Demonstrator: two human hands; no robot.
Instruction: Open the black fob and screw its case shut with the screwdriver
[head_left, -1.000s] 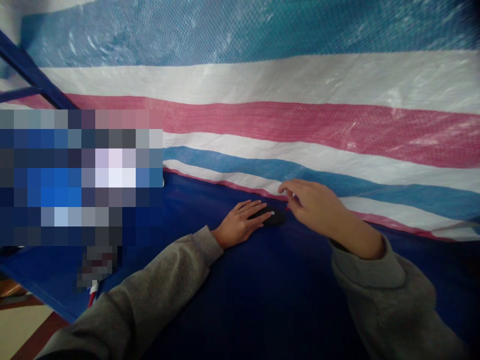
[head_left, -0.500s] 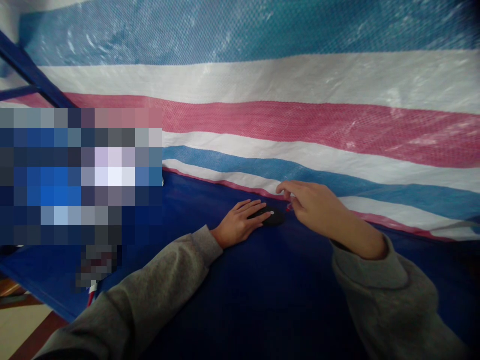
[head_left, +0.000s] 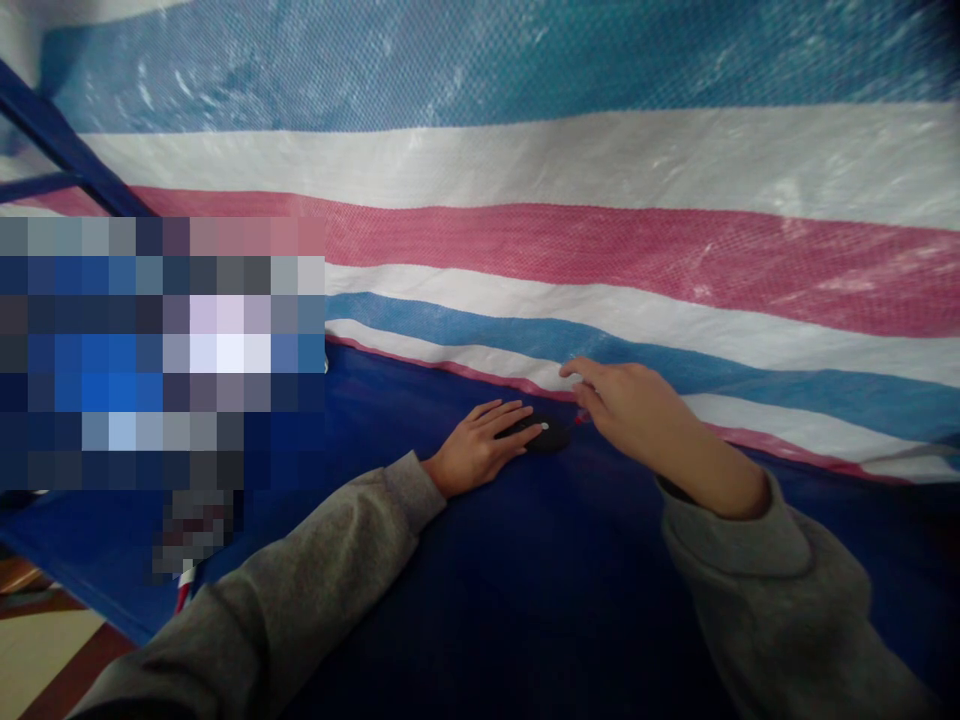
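My left hand [head_left: 480,445] lies flat on a dark, rounded object [head_left: 551,435] with a small white mark, shaped like a computer mouse. Its fingers are spread and cover the left part of that object. Just right of it, my right hand [head_left: 626,400] is raised slightly, with the index finger reaching out above the thumb and a gap between them. Under its fingertips is a tiny reddish, partly clear piece [head_left: 580,416], too small to name; whether the fingers touch it is unclear. Both hands are over a dark blue surface [head_left: 480,590].
A striped blue, white and red woven plastic sheet [head_left: 525,235] hangs behind the surface and meets its back edge. A dark blue bar [head_left: 67,140] slants at the upper left. Pixelated blocks hide the left side. Tiled floor [head_left: 41,645] shows at the lower left.
My right hand has shifted a little to the right, and its index finger has straightened slightly. My left hand and the dark rounded object have stayed put.
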